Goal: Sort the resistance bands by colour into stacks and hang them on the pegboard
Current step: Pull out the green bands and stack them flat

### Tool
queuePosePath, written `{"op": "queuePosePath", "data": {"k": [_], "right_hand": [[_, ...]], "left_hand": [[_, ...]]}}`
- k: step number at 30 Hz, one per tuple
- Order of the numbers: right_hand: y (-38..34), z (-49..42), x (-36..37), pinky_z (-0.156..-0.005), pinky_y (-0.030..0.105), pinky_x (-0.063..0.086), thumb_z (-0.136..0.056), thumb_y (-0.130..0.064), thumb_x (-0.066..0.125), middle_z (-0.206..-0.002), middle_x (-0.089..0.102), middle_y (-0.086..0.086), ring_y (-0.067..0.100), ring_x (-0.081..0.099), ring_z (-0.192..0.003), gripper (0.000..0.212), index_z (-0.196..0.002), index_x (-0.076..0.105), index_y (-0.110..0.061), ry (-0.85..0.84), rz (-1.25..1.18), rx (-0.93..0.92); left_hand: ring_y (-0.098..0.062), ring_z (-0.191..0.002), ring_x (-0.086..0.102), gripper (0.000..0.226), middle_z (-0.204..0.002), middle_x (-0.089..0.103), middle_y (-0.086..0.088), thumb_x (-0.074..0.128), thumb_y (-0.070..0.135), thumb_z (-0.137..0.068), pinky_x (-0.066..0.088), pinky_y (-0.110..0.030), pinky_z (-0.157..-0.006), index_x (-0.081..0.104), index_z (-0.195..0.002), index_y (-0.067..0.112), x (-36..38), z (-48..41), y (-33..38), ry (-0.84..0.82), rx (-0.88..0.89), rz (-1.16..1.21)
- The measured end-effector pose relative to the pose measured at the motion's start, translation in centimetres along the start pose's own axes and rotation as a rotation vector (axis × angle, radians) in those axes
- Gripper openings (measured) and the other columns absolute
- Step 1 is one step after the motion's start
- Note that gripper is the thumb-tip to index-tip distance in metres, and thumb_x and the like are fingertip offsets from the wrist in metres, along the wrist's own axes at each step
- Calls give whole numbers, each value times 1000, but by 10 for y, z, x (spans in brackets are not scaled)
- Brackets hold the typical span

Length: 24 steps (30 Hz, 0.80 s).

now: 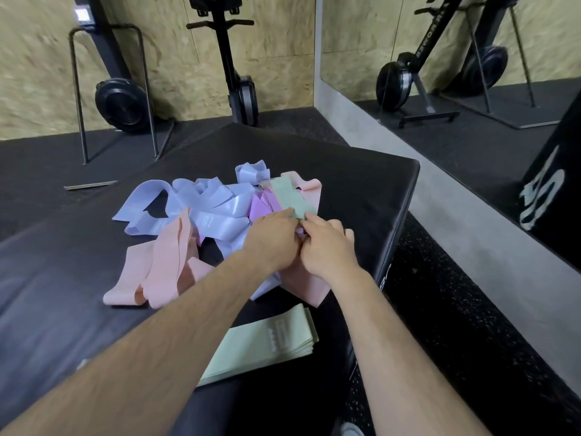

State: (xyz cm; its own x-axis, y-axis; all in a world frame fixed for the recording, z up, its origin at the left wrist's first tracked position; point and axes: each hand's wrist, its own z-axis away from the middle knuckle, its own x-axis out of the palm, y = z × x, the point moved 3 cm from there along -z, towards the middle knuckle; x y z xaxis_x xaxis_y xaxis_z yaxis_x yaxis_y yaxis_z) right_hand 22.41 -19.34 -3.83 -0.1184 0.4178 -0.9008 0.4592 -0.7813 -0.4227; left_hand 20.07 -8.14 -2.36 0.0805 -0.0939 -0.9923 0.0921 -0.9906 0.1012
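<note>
A jumbled heap of resistance bands lies on a black padded box (361,184): lavender-blue bands (201,202), pink bands (163,265), purple bands (262,204) and one green band (290,196) stretched across the top. My left hand (272,239) and my right hand (327,247) meet at the near end of that green band, and both pinch it with their fingertips. A neat stack of green bands (264,347) lies flat on the box close to me, partly under my left forearm. No pegboard is in view.
The box's right edge drops to speckled black floor (440,325). Upright rowing machines (232,73) stand against the chipboard wall behind. A mirror (471,58) on the right reflects more gym equipment. A small flat strip (89,185) lies on the floor at left.
</note>
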Motion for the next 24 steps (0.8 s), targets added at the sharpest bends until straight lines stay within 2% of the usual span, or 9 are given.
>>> {"op": "queuePosePath", "data": {"k": [2,4,7,10,14,17,19,21,24], "right_hand": [[-2,2,-3,-87,35,23,-97,-16,37,-138,48,-18,25,42,-122,34,-123,57,-26,37,-72,-10],[-4,5,-9,-86,32,19,-96,-13,38,-147,43,-20,21,40,-123,42,-132,52,-29,64,-149,-19],[-12,10,-23,-91,29,18,-99,-14,40,-163,21,-23,17,37,-129,60,-156,30,-33,106,-224,-57],[-23,12,-45,-97,29,19,-102,-15,42,-167,12,-20,16,31,-140,66,-161,19,-30,166,-317,-98],[-43,22,-83,-109,35,23,-105,-14,39,-167,14,-21,15,30,-145,63,-161,19,-33,239,-370,-186],[-60,29,-118,-115,41,25,-107,-17,35,-166,21,-18,14,32,-146,55,-160,27,-31,296,-364,-259],[-72,34,-142,-117,42,29,-107,-19,34,-164,28,-16,15,34,-146,51,-158,35,-29,334,-347,-305],[-83,41,-164,-118,42,32,-106,-19,35,-160,36,-14,14,37,-145,49,-154,43,-27,368,-355,-363],[-102,63,-194,-119,39,35,-105,-17,41,-153,48,-9,9,41,-142,45,-148,52,-20,392,-435,-463]], "left_hand": [[-20,-126,53,48,-134,58,0,27,31,-93,46,-39,-97,63,-122,19,-5,2,0,6,27,43],[-16,-138,41,45,-142,54,-2,29,26,-98,42,-36,-105,57,-131,16,-16,3,2,40,59,48],[-24,-145,33,46,-157,37,-9,43,13,-100,32,-40,-116,45,-146,8,-42,9,6,167,118,145],[-25,-147,31,51,-162,28,-8,45,9,-100,27,-41,-119,39,-150,7,-73,16,12,249,171,170],[-23,-147,30,52,-164,23,-3,43,5,-101,28,-34,-117,36,-152,10,-111,27,18,323,198,180],[-20,-138,44,51,-161,28,7,41,2,-99,39,-31,-110,46,-148,14,-142,39,14,437,193,191],[-22,-128,51,46,-156,38,9,39,13,-99,45,-39,-103,54,-142,18,-167,53,11,524,180,234],[-22,-120,56,46,-149,50,9,35,27,-98,45,-38,-101,60,-136,19,-193,70,11,607,214,211],[-19,-120,57,32,-137,60,7,57,25,-97,40,-31,-106,67,-126,19,-231,102,13,729,248,212]]}}
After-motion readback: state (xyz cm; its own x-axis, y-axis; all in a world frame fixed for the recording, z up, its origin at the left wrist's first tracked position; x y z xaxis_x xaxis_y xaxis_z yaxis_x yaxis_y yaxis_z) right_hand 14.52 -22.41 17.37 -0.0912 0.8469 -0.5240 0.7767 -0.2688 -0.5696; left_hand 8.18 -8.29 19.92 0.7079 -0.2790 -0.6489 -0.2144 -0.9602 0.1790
